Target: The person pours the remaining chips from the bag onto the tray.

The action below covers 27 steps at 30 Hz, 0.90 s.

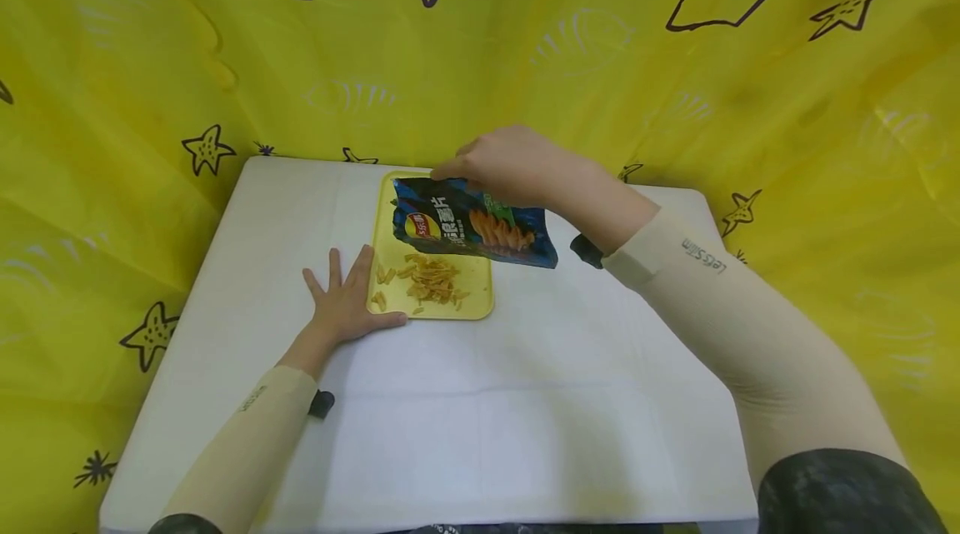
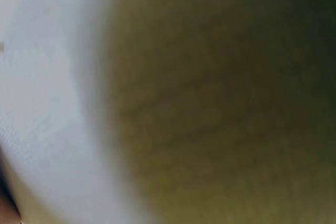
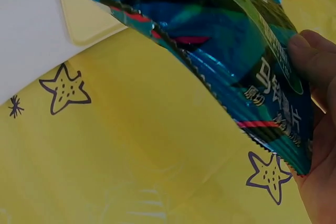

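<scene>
My right hand (image 1: 517, 161) grips a blue potato chip bag (image 1: 480, 222) by its upper side and holds it tilted over a yellow tray (image 1: 482, 296). In the right wrist view, the thumb presses on the glossy bag (image 3: 210, 45) near one crimped end. A heap of broken potato chips (image 1: 433, 280) lies on the tray's near half, with several loose pieces left of it. My left hand (image 1: 343, 305) rests with spread fingers at the tray's near left corner, thumb along the near edge. A blurred sleeve (image 2: 220, 108) covers most of the left wrist view.
The tray lies on a table with a white cloth (image 1: 562, 401), toward its far edge. Behind and beside the table hangs a yellow curtain (image 1: 480, 59) with starfish and fish drawings. Dark wrist camera mounts (image 1: 321, 404) sit on both sleeves.
</scene>
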{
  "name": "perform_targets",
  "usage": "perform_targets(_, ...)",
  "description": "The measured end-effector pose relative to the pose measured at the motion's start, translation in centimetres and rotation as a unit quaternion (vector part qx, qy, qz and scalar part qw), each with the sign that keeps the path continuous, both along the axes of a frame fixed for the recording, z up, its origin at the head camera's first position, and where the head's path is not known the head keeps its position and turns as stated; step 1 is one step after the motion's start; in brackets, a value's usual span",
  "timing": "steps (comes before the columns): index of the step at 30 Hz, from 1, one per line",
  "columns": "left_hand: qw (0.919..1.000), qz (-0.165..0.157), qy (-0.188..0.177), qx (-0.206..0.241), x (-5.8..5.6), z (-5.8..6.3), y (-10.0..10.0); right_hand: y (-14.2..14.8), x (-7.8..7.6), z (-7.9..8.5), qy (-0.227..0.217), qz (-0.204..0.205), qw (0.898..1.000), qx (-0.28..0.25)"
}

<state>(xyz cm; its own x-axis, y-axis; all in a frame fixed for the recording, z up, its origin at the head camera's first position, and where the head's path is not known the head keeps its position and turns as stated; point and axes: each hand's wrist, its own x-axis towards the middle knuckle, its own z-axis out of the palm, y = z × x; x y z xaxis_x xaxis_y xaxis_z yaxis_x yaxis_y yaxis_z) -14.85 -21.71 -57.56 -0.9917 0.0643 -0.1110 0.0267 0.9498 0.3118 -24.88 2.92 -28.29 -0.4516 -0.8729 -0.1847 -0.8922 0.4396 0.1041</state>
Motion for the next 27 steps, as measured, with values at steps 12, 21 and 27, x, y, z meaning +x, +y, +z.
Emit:
perform_targets(12,1.0000,-0.003,0.002,-0.003,0.1,0.1,0.0,-1.1,1.0,0.7,0.068,0.073,0.995,0.015)
perform_targets(21,1.0000,-0.005,0.000,0.005,0.0,0.2,0.1,-3.8,2.6,0.0,0.155,0.142,0.974,0.083)
perform_targets(27,0.9999,0.004,-0.012,0.010,0.0,0.2,0.1,-4.7,3.2,-0.5,0.186,0.164,0.960,0.127)
